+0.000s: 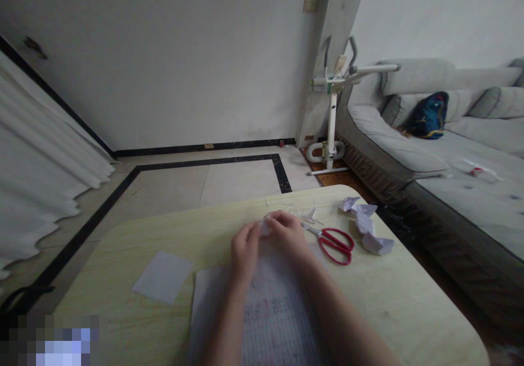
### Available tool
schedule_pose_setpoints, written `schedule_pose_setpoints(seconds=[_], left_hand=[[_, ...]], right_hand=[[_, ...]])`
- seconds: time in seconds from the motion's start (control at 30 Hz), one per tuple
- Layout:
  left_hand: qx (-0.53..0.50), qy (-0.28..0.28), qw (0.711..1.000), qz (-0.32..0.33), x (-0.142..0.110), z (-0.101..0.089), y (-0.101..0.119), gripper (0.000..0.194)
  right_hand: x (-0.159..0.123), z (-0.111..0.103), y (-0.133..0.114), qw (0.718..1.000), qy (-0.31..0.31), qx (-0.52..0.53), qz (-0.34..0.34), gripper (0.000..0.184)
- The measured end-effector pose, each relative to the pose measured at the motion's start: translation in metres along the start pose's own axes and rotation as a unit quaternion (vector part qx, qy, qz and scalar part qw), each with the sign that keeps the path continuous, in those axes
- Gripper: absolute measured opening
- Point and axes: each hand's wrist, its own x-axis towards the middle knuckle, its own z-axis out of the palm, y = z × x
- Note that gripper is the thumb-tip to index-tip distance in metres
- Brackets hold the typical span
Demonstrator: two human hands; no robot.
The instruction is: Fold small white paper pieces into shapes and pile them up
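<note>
A small piece of white paper [265, 227] is pinched between my two hands above the far end of a lined, written-on sheet [270, 306]. My left hand [245, 247] grips its left side with closed fingers. On the right side, my right hand [287, 231] holds it with thumb and fingers together. Just right of that hand lie red-handled scissors [333, 243], blades toward the hand. Thin white paper scraps [309, 214] are scattered beyond them. A square of white paper [162, 276] rests on the table to the left.
Several folded paper pieces [365, 225] sit near the right edge of the light wooden table [409, 306]. Beyond it are a grey sofa [470, 191] with a dark blue bag [429, 116], and white exercise equipment [332, 120]. A white curtain [45, 158] hangs at left.
</note>
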Motion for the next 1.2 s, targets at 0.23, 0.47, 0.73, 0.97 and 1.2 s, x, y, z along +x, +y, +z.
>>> schedule_pose_setpoints(seconds=[0.23, 0.47, 0.73, 0.97, 1.2], left_hand=[[-0.003, -0.009, 1.0, 0.009, -0.0002, -0.0003, 0.0021, 0.028], [0.004, -0.007, 1.0, 0.011, 0.0005, 0.0006, -0.0002, 0.027], [-0.006, -0.028, 1.0, 0.005, -0.0009, 0.0018, 0.0016, 0.027], [-0.023, -0.02, 1.0, 0.001, -0.0015, 0.0003, 0.0013, 0.025], [-0.023, -0.032, 0.999, 0.005, -0.0022, 0.0006, 0.0048, 0.025]], right_hand=[[-0.0012, 0.0005, 0.0006, 0.999, -0.01, -0.035, -0.027, 0.008], [-0.0001, 0.0015, 0.0022, 0.999, -0.003, -0.03, -0.017, 0.009], [-0.0011, -0.0003, 0.0048, 1.0, 0.002, -0.018, -0.015, 0.013], [-0.0017, -0.0014, -0.0003, 1.0, -0.02, 0.008, -0.008, 0.019], [-0.0026, -0.0036, -0.0026, 0.998, -0.03, 0.061, 0.005, 0.022]])
